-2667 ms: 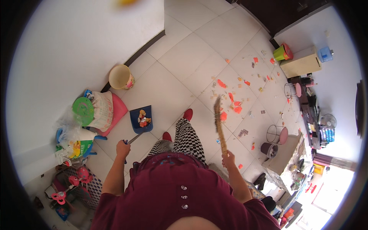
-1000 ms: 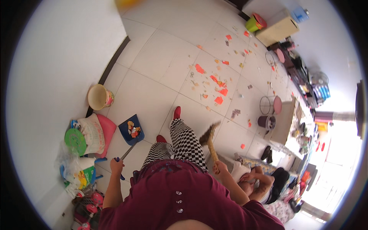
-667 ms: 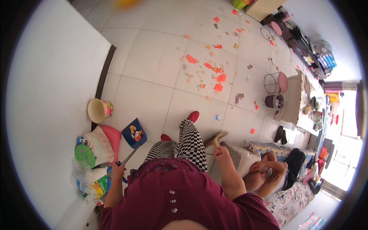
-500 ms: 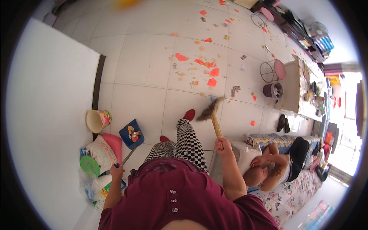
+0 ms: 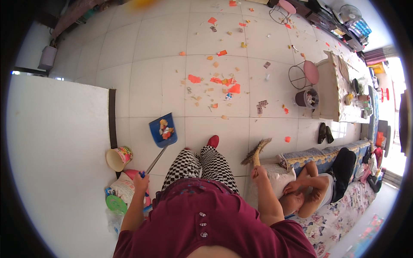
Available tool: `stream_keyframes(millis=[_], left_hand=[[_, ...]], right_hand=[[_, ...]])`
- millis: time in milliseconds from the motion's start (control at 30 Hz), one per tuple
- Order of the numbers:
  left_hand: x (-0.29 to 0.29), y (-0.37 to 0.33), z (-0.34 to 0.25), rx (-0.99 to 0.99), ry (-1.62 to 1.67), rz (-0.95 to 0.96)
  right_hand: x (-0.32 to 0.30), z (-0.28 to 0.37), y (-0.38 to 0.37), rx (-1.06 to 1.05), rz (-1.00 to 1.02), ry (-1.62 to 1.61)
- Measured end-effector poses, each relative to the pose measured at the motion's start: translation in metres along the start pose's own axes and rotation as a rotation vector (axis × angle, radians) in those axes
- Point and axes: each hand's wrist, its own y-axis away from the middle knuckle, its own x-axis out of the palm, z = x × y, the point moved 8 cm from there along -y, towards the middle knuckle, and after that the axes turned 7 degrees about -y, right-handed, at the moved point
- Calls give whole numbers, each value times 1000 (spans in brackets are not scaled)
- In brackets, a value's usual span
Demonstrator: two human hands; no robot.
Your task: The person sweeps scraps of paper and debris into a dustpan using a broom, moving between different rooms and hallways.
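My left hand (image 5: 140, 180) grips the metal handle of a blue dustpan (image 5: 163, 129). The pan hangs ahead of me over the white tiles and holds a few orange and yellow scraps. My right hand (image 5: 259, 172) is closed around the handle of a straw broom (image 5: 256, 151), whose bristles fan out just above my fist. Orange and red paper scraps (image 5: 223, 81) lie scattered over the tiled floor farther ahead. My checkered trouser legs and one red shoe (image 5: 212, 141) show between the two hands.
A person (image 5: 316, 185) lies on a flowered mattress at my right. A patterned bucket (image 5: 118, 157) and bags (image 5: 122, 193) stand by the white wall at left. A pink stool (image 5: 303, 75), a small bin (image 5: 307, 98), black shoes (image 5: 325, 133) and a low table (image 5: 340, 92) are at right.
The view has swung over the floor, bringing the lying person into sight. The dustpan has lifted forward off the floor side. The broom has come in close to my right side.
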Motion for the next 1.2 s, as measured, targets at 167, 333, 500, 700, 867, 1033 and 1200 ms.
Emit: stream_keyframes(millis=[167,333,500,700,867,1033,1200], left_hand=[[12,-39,-102,103,-101,119],[41,-87,-166,256,-157,184],[69,-112,-231,363,-220,310],[89,-110,-304,511,-329,347],[126,-98,-351,560,-438,362],[142,-90,-371,550,-459,343],[155,-86,-385,513,-497,323]], right_hand=[[78,7,-17,107,165,-172],[95,27,60,-148,235,173],[52,31,89,-279,119,96],[19,72,43,-305,-40,-35],[27,112,-35,-186,-21,-266],[45,140,10,-235,71,51],[-36,169,52,-386,54,337]])
